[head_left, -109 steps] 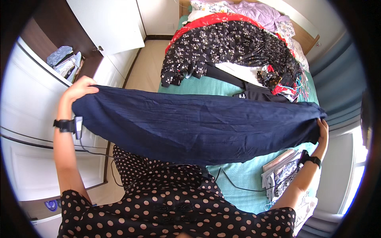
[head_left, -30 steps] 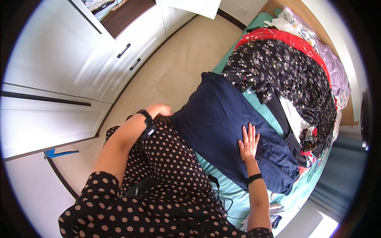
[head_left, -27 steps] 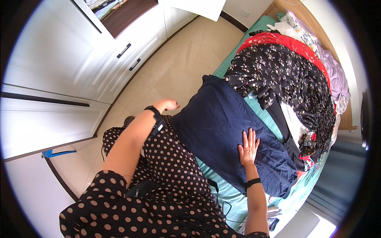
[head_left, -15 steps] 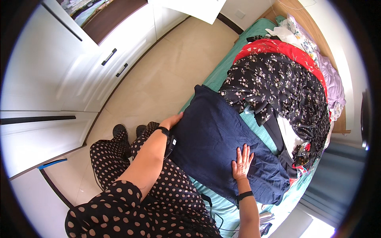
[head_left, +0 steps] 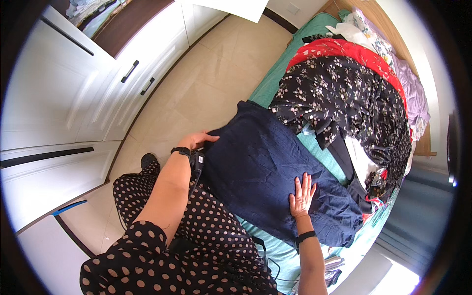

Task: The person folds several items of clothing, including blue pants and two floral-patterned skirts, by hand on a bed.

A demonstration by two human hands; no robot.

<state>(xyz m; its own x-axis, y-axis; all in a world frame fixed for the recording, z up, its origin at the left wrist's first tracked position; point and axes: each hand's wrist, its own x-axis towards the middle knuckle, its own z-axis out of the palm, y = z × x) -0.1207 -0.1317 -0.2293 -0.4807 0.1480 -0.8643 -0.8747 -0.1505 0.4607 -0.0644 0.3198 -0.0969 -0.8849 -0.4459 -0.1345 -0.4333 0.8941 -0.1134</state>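
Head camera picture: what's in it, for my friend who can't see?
A person's right hand lies flat on dark blue cloth spread on a bed; the left hand touches the cloth's edge. Black flowery cloth and red cloth lie beyond.

Bright daylight burns out to white glare past the bed's (head_left: pixel 264 88) lower right edge, fringed violet. The tiled floor (head_left: pixel 216 69) carries soft sheen; shadows are faint. The navy cloth's (head_left: pixel 255 164) creases look sharp. Fisheye distortion bows the white cabinets (head_left: pixel 64 98); black vignetting rings everything.

Two hands (head_left: pixel 301 200), one navy garment (head_left: pixel 253 162), one black floral cloth (head_left: pixel 339 91), one bed (head_left: pixel 314 30), two short handles (head_left: pixel 130 71).
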